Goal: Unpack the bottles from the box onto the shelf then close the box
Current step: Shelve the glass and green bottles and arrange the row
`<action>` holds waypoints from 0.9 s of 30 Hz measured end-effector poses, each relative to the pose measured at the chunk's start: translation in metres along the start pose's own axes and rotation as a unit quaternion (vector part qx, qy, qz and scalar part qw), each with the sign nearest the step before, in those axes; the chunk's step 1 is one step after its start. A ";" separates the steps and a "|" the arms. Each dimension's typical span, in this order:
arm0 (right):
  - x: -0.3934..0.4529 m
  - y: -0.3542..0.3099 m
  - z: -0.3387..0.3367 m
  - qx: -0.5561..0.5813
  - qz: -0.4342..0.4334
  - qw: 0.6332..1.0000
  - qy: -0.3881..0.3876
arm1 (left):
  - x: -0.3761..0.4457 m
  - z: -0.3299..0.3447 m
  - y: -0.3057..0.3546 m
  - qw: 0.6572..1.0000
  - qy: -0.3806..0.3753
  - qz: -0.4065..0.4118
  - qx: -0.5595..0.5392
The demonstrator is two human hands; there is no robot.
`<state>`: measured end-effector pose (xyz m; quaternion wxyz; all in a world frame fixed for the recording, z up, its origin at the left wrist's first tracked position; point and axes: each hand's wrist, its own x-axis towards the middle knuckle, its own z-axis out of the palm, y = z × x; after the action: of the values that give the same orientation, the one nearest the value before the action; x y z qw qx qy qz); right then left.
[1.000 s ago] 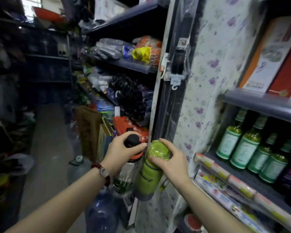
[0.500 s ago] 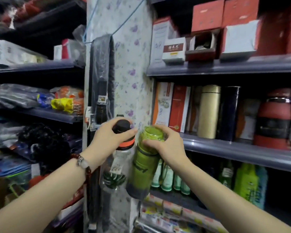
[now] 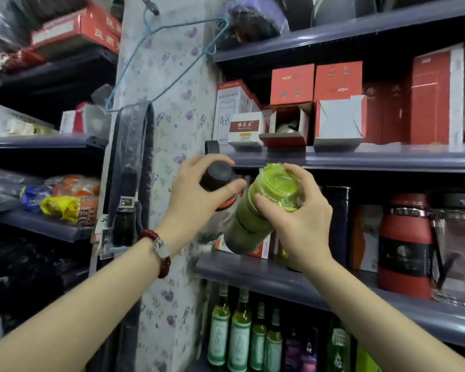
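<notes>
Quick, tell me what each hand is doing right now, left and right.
Left hand: closed on the black-capped clear bottle, gripped at its cap.
Right hand: closed on the green bottle, fingers around its lid end.

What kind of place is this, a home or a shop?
Most likely a small general shop. Grey shelves hold many boxed goods, a row of identical green bottles and flasks, with packaged goods on the neighbouring shelving.
</notes>
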<state>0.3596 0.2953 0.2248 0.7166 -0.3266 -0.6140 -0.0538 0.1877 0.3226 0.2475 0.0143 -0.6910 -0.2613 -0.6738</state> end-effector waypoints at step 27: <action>0.053 0.062 0.047 -0.135 0.180 0.967 0.119 | 0.089 0.082 -0.111 0.952 -0.271 -0.071 -0.126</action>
<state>0.3626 0.3856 0.2505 0.7316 -0.5165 -0.4427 -0.0447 0.2168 0.4794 0.2868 -0.1920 -0.8236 -0.2166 -0.4877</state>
